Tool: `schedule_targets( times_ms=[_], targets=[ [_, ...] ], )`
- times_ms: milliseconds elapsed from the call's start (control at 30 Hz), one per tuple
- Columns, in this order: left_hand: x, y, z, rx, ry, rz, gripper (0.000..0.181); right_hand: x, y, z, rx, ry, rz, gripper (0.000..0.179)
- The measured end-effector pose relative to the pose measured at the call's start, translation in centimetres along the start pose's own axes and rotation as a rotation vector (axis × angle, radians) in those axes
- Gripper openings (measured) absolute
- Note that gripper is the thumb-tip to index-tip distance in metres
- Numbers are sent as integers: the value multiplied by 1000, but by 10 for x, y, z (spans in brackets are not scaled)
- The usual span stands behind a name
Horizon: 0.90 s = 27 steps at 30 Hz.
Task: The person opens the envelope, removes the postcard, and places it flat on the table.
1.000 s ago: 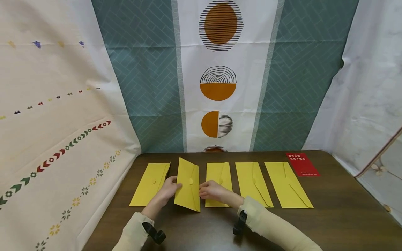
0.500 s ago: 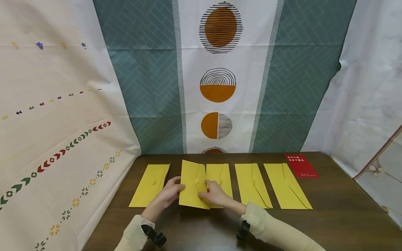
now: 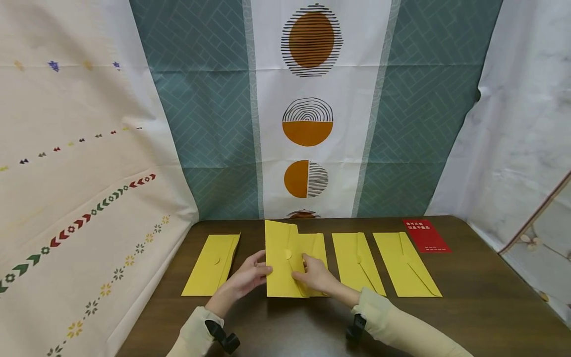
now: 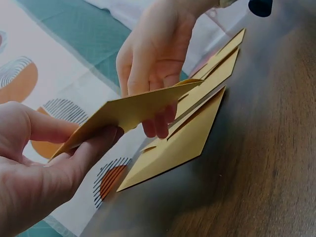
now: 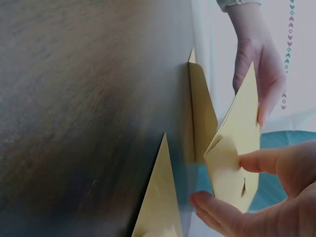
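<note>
In the head view, a yellow envelope [image 3: 280,267] with a round-tabbed flap is held up, tilted, above the table's middle. My left hand [image 3: 249,276] grips its left edge, thumb on the near face. At the flap side is my right hand [image 3: 322,278], thumb and fingers about the right edge. The right wrist view shows the right thumb [image 5: 261,160] against the flap, the other fingertips near the lower edge. Behind the held envelope, another yellow envelope [image 3: 317,244] lies partly hidden on the table.
More yellow envelopes lie in a row on the dark wooden table [image 3: 482,297]: one at the left [image 3: 207,265], two to the right, including the rightmost envelope [image 3: 403,265]. A red card [image 3: 427,235] with white print lies at the back right. Patterned cloth hangs behind.
The held envelope has moved right with my left hand, overlapping the envelope beside it. My right hand has come onto its flap edge from just beside it.
</note>
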State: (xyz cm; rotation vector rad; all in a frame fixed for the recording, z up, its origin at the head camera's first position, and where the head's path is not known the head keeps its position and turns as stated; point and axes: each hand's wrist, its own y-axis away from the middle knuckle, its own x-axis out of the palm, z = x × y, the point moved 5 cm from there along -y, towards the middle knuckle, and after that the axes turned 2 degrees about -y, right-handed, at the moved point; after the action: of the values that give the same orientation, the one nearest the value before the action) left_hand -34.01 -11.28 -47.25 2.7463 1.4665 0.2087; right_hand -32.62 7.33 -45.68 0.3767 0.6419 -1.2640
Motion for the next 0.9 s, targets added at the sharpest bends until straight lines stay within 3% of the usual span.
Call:
schedule_targets(
  times_ms=[300, 533, 900],
  targets=[
    [10, -6, 4, 2, 19, 36, 61, -14, 4, -13, 54, 61, -55, 65],
    [19, -12, 8, 0, 29, 66, 61, -24, 12, -18, 84, 18, -54, 66],
    [29, -20, 11, -17, -11, 33, 62, -38, 20, -28, 110, -6, -70, 66]
  ],
)
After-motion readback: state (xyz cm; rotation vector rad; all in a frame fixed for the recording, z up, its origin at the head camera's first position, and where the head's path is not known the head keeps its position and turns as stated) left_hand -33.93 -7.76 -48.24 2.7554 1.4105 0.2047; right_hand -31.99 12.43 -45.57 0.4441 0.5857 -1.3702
